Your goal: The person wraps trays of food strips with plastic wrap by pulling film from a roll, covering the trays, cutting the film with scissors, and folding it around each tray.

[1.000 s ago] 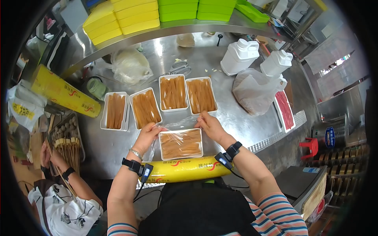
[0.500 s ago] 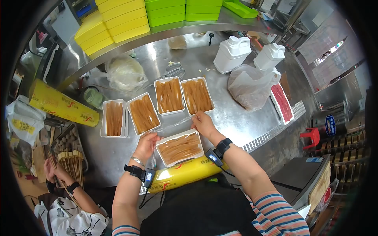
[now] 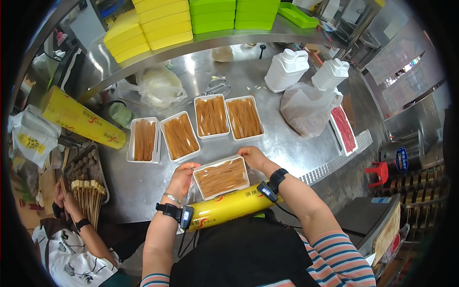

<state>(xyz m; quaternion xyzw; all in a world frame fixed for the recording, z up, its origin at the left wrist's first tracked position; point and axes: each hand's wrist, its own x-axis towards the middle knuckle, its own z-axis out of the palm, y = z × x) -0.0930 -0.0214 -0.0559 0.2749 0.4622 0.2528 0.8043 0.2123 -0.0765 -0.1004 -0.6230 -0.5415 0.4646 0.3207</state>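
Observation:
A white tray of brown strips [image 3: 221, 178] lies under clear film, just beyond a yellow roll of cling film [image 3: 229, 209]. My left hand [image 3: 181, 180] is closed at the tray's left side, pinching the film. At the tray's upper right corner my right hand [image 3: 253, 158] is closed on the film too, its fingertips partly hidden. Beyond them stand four similar filled trays: one at the left [image 3: 144, 139], a tilted one [image 3: 180, 136], and two side by side, the left [image 3: 212, 116] and the right [image 3: 244, 117].
Scissors [image 3: 217, 88], a knotted bag [image 3: 160, 87], white jugs [image 3: 286, 71], a brown-filled bag [image 3: 308, 109] and a red meat tray [image 3: 343, 130] are on the steel table. Another yellow roll [image 3: 83, 117] is at left. A co-worker's hands [image 3: 67, 196] hold skewers. Yellow boxes [image 3: 165, 24] top the shelf.
The film stretched beyond the tray has been drawn down to its far edge. Both hands have come nearer to the tray's sides, and the tray is slightly tilted compared with a second ago.

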